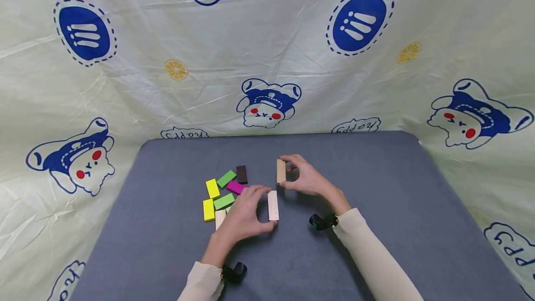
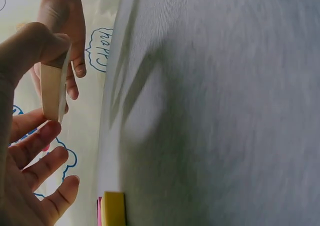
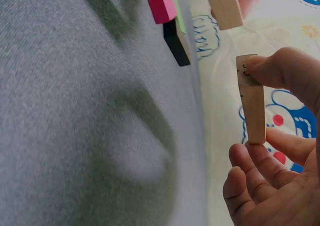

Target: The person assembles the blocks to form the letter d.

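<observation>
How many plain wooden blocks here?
3: a pale block in the left hand, a tan block in the right hand, another block partly behind the left hand. More may be hidden.

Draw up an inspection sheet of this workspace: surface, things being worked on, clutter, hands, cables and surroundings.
Surface: grey-blue table, hand shadows falling on it.
Job's things: two plain wooden blocks, the left-hand block and the right-hand block, both lifted off the table; the latter has dark markings near one end.
Clutter: loose group of yellow, green, magenta and dark blocks, plus another wooden block, partly hidden by the left hand.
Hands: left and right hand each pinch one block end to end; black bands on both wrists.
Cables: nothing seen.
Surroundings: pale sheet with blue cartoon prints and orange slices behind the table.
</observation>
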Demonstrator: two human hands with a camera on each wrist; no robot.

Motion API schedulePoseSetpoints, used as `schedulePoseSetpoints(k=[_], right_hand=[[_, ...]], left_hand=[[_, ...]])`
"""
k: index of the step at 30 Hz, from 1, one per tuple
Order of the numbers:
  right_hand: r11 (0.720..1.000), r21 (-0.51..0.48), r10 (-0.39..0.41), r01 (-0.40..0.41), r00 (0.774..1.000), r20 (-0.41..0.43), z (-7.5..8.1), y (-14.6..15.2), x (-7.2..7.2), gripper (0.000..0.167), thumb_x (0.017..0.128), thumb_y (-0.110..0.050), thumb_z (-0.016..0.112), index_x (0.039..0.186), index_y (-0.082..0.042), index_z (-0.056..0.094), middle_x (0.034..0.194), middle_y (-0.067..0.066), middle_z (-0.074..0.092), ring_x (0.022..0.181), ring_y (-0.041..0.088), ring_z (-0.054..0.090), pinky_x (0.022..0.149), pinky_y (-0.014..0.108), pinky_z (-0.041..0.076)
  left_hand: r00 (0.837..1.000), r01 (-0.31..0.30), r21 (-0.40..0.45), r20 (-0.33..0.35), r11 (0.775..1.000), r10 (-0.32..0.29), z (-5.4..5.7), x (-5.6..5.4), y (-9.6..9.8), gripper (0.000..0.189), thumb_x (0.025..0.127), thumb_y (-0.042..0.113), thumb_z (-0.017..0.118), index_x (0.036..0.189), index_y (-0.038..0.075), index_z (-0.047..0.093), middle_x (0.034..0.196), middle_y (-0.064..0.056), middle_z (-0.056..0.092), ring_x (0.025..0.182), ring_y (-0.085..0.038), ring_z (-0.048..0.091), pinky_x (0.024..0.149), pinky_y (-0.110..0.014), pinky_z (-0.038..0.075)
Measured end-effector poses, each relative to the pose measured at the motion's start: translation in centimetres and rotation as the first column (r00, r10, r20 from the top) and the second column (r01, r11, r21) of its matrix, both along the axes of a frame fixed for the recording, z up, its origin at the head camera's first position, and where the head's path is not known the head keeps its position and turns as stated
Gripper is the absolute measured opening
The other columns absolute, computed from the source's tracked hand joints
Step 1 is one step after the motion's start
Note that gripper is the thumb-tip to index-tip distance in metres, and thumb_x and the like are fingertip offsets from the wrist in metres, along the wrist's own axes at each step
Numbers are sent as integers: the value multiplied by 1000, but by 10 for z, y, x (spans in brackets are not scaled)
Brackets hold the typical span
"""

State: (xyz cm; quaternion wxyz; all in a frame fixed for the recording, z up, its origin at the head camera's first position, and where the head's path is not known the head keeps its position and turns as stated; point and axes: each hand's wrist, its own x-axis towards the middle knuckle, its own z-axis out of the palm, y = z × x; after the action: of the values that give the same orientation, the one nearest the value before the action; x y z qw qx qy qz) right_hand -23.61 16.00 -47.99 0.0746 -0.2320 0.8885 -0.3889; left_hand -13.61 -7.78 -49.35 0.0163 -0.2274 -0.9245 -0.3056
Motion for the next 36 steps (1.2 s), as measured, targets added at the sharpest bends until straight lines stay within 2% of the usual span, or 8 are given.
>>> schedulePoseSetpoints(k=[6,12,19,29,36], right_hand=[[998,-41,-38,38,999,-4,0,12,7,76,87,-28,79,153,-10,47,150,17,45,117,31,56,81,36,50],[998,-21,-64,63,998,-6,-2,23,11,77,88,-27,79,154,-8,45,150,17,45,118,32,56,84,39,51],[997,0,-74,74,997,-16,-5,36,11,77,89,-27,78,154,-6,44,151,17,46,118,33,57,84,40,50],[998,10,-66,66,997,-37,-14,49,11,75,89,-26,79,152,-4,46,149,20,48,117,33,58,81,38,51],[995,46,-91,92,995,-35,-20,56,13,74,89,-27,78,152,-7,47,146,18,50,113,31,58,79,36,51]], left_hand=[[998,0,34,55,999,-2,-6,4,12,78,79,46,84,145,19,54,144,-1,56,130,-20,53,109,-43,49],[991,15,70,134,997,-24,-10,7,25,78,81,47,84,147,17,54,146,-3,55,131,-21,52,109,-45,49],[988,37,45,151,998,-43,-16,7,43,80,80,48,85,146,16,54,145,-3,56,131,-22,53,109,-44,49],[990,38,-28,140,999,-34,-21,4,68,81,79,47,88,145,13,56,143,-5,58,128,-24,55,107,-45,50],[989,21,-66,145,998,-11,-23,3,79,79,78,49,88,142,14,59,138,-6,60,123,-27,56,105,-49,48]])
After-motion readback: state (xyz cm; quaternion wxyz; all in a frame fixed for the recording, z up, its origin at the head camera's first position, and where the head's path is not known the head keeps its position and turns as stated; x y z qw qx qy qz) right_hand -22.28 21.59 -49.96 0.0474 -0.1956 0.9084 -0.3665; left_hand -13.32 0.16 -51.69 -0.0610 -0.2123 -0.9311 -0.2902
